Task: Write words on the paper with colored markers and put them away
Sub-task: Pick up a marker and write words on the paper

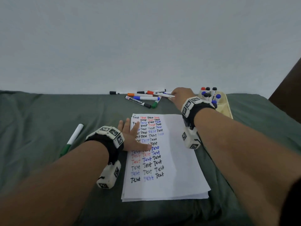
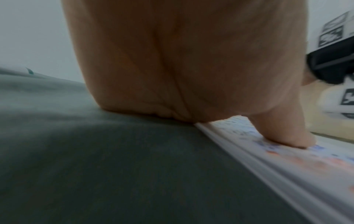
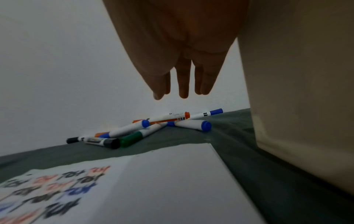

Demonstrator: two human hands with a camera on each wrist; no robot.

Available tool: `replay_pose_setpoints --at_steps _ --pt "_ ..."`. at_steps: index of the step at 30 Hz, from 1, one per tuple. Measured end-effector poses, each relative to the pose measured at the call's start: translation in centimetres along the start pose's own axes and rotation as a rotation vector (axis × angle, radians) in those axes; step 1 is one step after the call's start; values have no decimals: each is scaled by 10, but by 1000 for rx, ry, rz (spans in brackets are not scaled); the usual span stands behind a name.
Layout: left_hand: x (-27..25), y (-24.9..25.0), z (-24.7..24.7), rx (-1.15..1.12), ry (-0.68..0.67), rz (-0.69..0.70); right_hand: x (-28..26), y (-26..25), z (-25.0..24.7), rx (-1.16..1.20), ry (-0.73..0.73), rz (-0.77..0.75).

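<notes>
Right grip (image 1: 180, 95) spread above eight loose markers (image 3: 145, 128); left grip (image 1: 132, 136) flat on paper (image 1: 175, 160)

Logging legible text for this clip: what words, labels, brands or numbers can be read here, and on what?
"Test": handwritten many times in black, red and blue rows on the top sheet of the paper stack.
Printed label on the black-capped marker in the marker pile: too small to read.
Small black print on the blue-capped marker: blurred, unreadable.
Black-and-white square code tags on both wrist camera mounts: patterns, no words.
</notes>
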State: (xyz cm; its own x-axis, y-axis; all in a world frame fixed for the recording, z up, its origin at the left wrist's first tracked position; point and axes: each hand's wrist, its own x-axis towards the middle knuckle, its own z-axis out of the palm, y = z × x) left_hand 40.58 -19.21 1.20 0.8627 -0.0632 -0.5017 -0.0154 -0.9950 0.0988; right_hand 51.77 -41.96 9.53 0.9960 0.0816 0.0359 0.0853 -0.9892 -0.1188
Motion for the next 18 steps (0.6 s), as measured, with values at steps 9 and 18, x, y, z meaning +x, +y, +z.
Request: replay_pose_setpoints --at_steps 9,18 --pt "4 -3 6 4 -21 14 89 3 12 -226 -87 -13" --pt "0 -2 3 -41 -53 47 135 11 18 -244 -128 -68"
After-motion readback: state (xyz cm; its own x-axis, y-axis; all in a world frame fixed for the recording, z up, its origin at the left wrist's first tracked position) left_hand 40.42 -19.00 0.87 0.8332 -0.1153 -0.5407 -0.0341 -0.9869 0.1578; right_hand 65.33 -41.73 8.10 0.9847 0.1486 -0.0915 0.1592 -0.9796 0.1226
